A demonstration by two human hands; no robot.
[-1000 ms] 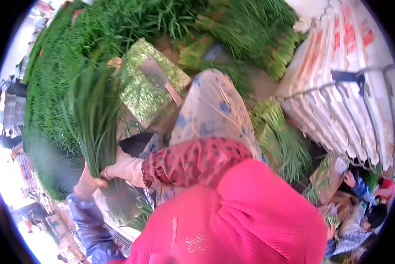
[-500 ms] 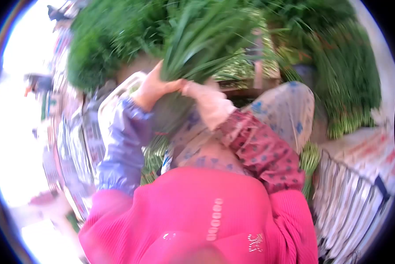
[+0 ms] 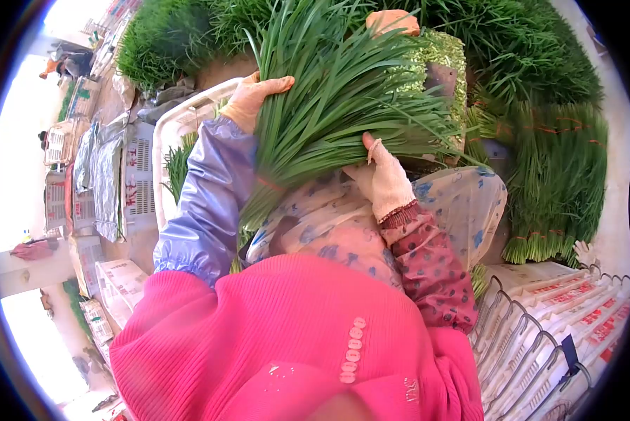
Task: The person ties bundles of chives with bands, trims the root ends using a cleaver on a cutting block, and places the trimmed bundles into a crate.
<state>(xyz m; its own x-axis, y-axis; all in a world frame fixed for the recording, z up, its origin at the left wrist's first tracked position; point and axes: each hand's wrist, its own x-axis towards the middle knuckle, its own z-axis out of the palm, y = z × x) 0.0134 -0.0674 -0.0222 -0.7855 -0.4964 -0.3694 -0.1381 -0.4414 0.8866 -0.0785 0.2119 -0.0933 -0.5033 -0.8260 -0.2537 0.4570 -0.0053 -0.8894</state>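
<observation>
A large bunch of Chinese chives spreads in front of me, its long flat green leaves fanned up and to the right. My left hand, in a thin pale glove, is closed round the bunch's left side, thumb across the leaves. On the lower right edge, my right hand, in a whitish knit glove with a bare fingertip showing, grips the leaves. An orange-red band circles the bunch near its lower end, above my lap. Some of my fingers are hidden behind the leaves.
A white plastic crate with chives stands at my left. Banded chive bundles are stacked on the right, near white crates with wire handles. Ahead are cut stem pieces, an orange block and heaped chives.
My hands have moved apart: the right hand went right and down, the left slightly up. The chives have spread into a wider fan toward the right.
</observation>
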